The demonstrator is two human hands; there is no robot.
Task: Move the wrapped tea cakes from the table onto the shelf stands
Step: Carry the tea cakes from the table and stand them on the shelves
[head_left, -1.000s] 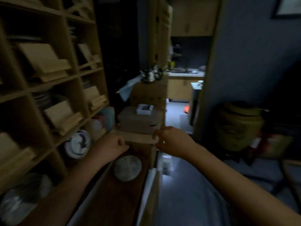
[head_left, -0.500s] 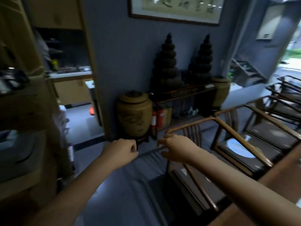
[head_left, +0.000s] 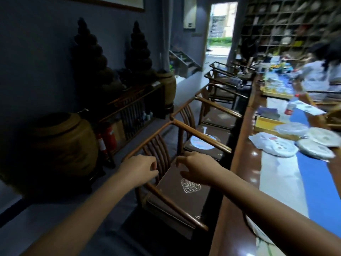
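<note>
Both hands empty, held above a chair; tea cakes on the bench.
Left hand [head_left: 139,170]: fingers curled loosely, holding nothing. Right hand [head_left: 196,167]: fingers loosely bent, holding nothing. Chair [head_left: 181,189] below. Tea cakes [head_left: 315,149] on bench [head_left: 239,156], blurred; far shelves indistinct.

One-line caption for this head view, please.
Both empty hands, left and right, hover over a wooden chair; wrapped tea cakes wait on the long table.

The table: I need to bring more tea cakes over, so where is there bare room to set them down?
The blue runner and the pale strip beside it lie bare nearer than the wrapped tea cakes. Past them it is crowded: a yellow box, a bottle and far clutter.
</note>
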